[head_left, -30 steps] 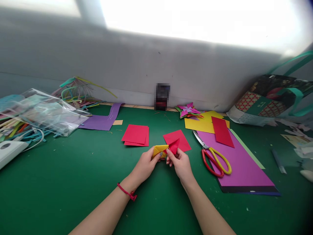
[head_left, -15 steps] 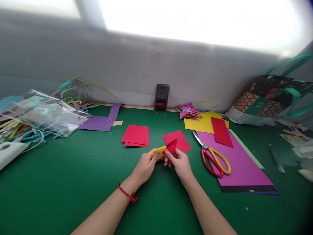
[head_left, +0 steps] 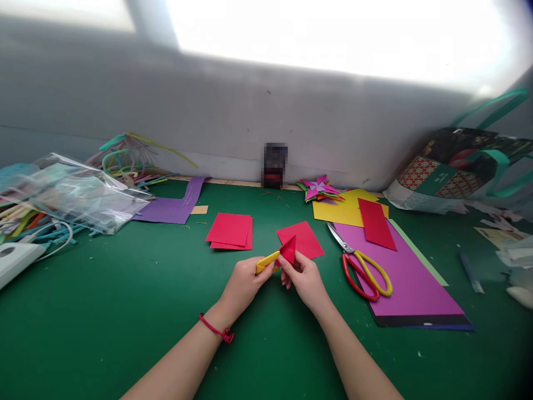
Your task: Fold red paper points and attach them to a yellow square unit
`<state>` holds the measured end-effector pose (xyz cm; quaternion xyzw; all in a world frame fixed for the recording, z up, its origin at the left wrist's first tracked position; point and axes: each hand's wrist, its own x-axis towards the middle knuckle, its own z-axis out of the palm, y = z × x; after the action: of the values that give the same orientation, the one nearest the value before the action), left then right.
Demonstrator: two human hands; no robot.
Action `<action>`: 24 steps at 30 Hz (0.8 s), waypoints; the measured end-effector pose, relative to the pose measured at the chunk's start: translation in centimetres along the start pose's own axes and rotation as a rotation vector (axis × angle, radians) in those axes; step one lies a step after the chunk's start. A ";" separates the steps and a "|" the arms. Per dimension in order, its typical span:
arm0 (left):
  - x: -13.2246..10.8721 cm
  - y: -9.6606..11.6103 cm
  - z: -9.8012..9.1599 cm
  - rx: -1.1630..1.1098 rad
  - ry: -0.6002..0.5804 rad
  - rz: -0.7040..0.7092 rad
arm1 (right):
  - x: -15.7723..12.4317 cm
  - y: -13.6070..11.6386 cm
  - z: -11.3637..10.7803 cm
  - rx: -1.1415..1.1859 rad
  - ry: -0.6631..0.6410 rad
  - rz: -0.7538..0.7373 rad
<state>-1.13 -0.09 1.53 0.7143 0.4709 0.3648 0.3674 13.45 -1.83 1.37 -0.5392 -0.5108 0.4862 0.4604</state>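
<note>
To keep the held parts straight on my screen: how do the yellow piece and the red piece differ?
The yellow piece is held in the left hand; the red piece is held in the right hand.
The yellow piece shows as a narrow, slanting band, while the red piece rises to a sharp point.
Both look folded. Whether they interlock, I cannot tell.
</note>
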 end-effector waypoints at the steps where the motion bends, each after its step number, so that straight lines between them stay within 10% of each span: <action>1: 0.0 -0.1 0.0 0.022 0.013 0.004 | -0.1 0.0 0.1 -0.066 0.009 -0.015; 6: -0.1 -0.2 0.1 0.086 0.053 -0.012 | -0.6 -0.5 0.3 -0.344 0.140 -0.159; 24: 0.1 0.0 0.6 -0.494 -0.198 -0.146 | 0.0 0.4 0.3 0.180 0.135 0.005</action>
<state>-0.58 -0.09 1.25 0.5995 0.3796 0.3695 0.6000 13.19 -1.82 0.97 -0.5285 -0.4314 0.4937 0.5393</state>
